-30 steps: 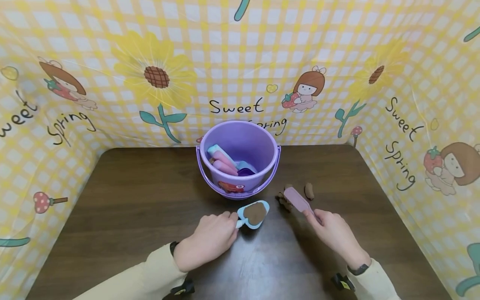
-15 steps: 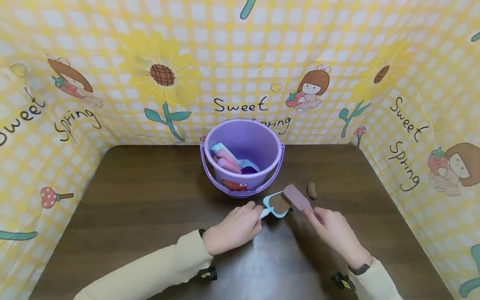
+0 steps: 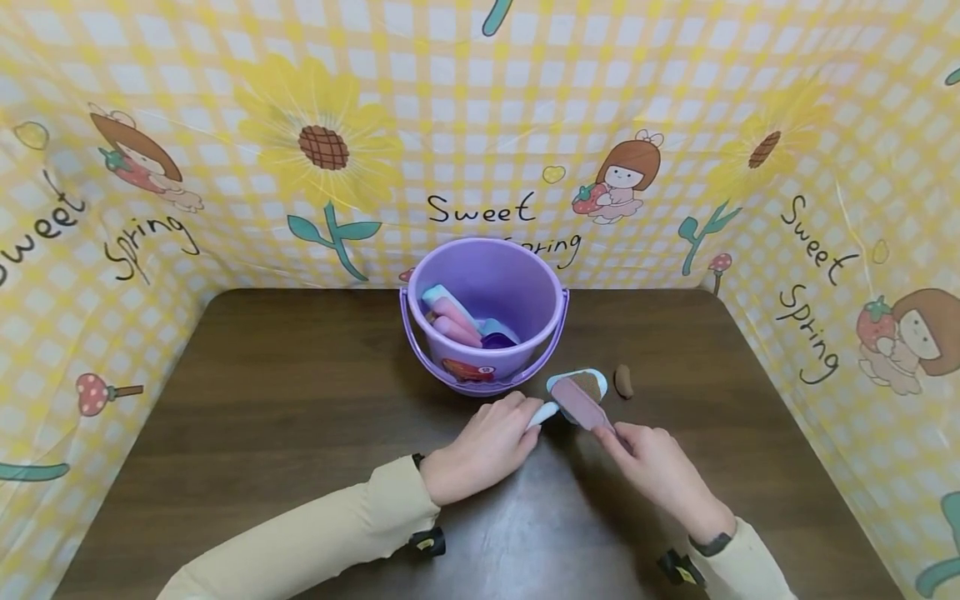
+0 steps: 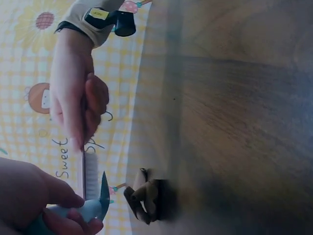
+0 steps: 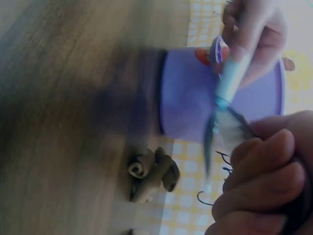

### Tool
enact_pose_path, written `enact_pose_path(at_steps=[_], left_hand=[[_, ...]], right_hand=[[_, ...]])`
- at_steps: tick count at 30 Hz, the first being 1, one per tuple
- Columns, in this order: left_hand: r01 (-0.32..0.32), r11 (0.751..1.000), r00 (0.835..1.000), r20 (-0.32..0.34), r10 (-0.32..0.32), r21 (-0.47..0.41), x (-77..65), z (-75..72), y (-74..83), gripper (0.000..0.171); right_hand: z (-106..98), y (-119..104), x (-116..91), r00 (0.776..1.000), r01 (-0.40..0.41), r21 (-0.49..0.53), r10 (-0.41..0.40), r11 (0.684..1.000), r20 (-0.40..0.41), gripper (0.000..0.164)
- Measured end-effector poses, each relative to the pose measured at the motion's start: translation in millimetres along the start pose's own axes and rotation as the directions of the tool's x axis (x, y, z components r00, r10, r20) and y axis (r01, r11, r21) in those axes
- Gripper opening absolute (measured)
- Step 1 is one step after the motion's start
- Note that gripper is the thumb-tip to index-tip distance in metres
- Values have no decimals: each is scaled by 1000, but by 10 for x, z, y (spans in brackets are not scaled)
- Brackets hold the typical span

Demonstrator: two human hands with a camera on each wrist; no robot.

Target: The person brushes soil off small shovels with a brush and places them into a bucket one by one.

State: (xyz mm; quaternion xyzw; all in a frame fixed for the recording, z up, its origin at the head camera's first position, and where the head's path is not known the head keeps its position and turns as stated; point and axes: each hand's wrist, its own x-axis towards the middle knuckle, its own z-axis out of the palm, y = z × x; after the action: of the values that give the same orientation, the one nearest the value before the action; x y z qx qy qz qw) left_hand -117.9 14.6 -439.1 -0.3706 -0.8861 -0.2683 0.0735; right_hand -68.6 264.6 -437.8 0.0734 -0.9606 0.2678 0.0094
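Observation:
My left hand (image 3: 483,446) grips the handle of a light blue toy shovel (image 3: 543,413) right of the bucket. Brown material shows in its blade. In my right hand (image 3: 663,467) is a pink brush (image 3: 580,404), its head overlapping the blade in the head view. The left wrist view shows the brush's pale bristles (image 4: 92,176) facing the shovel blade, which is raised above the table. Beneath the blade lies a pile of curled brown pieces (image 5: 154,171), hidden by the shovel in the head view. One brown piece (image 3: 623,382) lies apart, to the right.
A purple bucket (image 3: 510,275) stands at the table's back middle, its handle hanging down in front. Inside are pink, light blue and dark purple toy tools (image 3: 457,323). Patterned yellow cloth (image 3: 480,125) walls the dark wooden table (image 3: 300,375) at the back and sides.
My left hand has carried the shovel rightward, from in front of the bucket to over the brown pile. The brush has shifted slightly left and down, across the shovel blade.

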Motion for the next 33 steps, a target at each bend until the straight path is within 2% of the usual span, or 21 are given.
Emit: enact_pose_path(at_steps=[3, 8, 11, 28, 33], left_hand=[[4, 1000, 1000, 14, -4, -11, 49, -15, 33, 8], [-12, 1000, 998, 69, 11, 11, 59, -6, 64, 5], [-30, 999, 997, 65, 28, 29, 46, 9, 58, 6], [-46, 999, 998, 38, 45, 25, 43, 66, 26, 9], [-53, 998, 998, 43, 51, 39, 86, 93, 3, 9]], right_hand=[[9, 18, 16, 1000, -17, -31, 18, 999, 1, 38], [73, 76, -19, 997, -28, -152, 18, 988, -69, 46], [134, 122, -24, 995, -42, -189, 24, 981, -98, 47], [206, 130, 3, 985, -120, -144, 99, 982, -142, 47], [190, 96, 19, 979, -136, -128, 114, 982, -167, 47]])
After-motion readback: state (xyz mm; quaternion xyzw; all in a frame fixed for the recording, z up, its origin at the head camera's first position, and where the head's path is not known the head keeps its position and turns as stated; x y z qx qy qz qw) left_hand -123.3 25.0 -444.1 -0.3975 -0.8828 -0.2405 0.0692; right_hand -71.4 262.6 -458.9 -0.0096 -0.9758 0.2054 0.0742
